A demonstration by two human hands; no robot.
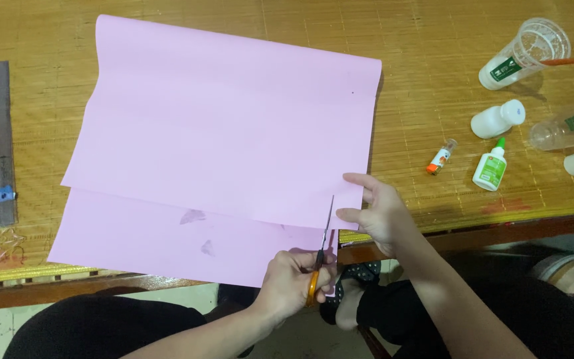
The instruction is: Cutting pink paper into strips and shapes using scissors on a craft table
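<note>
Nearest, the left hand [293, 279] grips orange-handled scissors [320, 256], blades cutting up into the near edge of a large pink paper sheet [220, 133]. The right hand [377, 213] pinches the narrow strip beside the cut; holding it taut should keep the line straight. The smooth, creased sheet lies on the woven-mat bench [433, 40]. Farther right sit a glue bottle [490, 167] and clear plastic cups [526, 52]; far left, a metal ruler [3, 143].

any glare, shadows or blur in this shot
Head view: even soft light, no harsh glare; the pink paper casts a thin shadow along its right edge, its creases showing as faint bands; the scissors and both hands are sharp; the clear cups show mild highlights.
</note>
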